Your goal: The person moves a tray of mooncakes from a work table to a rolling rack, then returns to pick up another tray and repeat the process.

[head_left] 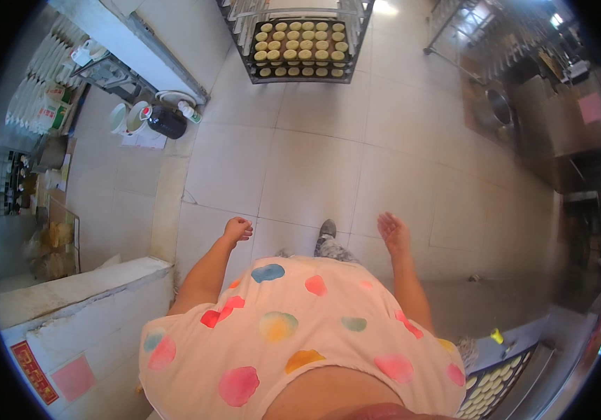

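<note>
My left hand (239, 229) hangs over the tiled floor beside my body, its fingers loosely curled and nothing in them. On the other side my right hand (393, 234) is also empty, with the fingers stretched out. Neither hand touches anything. One of my feet, in a dark shoe (327, 229), shows on the floor between them. Straight ahead, out of reach, stands a metal rack (300, 80). Its dark tray holds rows of small round pale-yellow pastries (305, 45), and a second filled tray shows just below.
To the left, a dark jug (167, 122) with a red cap stands beside white buckets (136, 117) and a bottle (188, 110). A low tiled wall (83, 287) borders my left. At right are a metal pot (498, 108) and steel equipment; a pastry tray (496, 385) lies lower right.
</note>
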`<state>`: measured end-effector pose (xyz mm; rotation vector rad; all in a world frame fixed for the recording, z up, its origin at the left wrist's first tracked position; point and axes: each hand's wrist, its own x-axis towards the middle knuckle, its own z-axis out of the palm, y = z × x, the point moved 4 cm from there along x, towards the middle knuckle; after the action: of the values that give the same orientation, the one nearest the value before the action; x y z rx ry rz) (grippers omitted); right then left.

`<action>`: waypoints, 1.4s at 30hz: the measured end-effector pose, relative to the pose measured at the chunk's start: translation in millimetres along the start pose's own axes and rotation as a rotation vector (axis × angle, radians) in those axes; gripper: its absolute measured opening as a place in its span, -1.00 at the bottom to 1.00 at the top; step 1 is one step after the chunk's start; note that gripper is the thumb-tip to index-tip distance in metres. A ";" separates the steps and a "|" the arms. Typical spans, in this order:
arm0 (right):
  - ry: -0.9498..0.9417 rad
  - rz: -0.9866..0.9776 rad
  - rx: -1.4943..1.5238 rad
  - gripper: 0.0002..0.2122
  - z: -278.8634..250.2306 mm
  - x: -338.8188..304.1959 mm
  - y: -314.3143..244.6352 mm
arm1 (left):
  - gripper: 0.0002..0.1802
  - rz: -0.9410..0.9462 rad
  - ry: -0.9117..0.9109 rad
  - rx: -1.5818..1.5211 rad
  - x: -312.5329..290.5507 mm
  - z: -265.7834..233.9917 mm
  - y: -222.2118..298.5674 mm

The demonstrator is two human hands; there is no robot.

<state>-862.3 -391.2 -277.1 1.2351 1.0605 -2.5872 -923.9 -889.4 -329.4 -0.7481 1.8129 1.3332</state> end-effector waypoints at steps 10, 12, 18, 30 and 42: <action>-0.019 0.075 -0.179 -0.62 162.4 201.2 -69.8 | -0.66 -0.117 0.017 -0.480 108.5 -35.6 92.1; 0.027 0.082 -0.169 -0.68 191.2 241.6 -69.7 | -0.65 -0.126 0.017 -0.681 159.3 -52.2 119.0; 0.131 0.155 -0.243 -0.68 267.6 376.9 -63.9 | -0.64 0.011 -0.046 -0.665 338.5 -93.6 285.7; 0.048 0.080 -0.198 -0.64 395.4 676.9 -76.9 | -0.55 0.177 -0.027 -0.941 598.3 -97.6 486.2; 0.049 -0.038 0.087 -0.80 409.5 829.5 -77.3 | -0.64 0.327 -0.072 -1.219 724.9 -73.0 532.2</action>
<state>-1713.2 -414.3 -647.5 1.3168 0.9997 -2.6709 -1765.8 -823.6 -647.3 -0.9690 0.9174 2.6654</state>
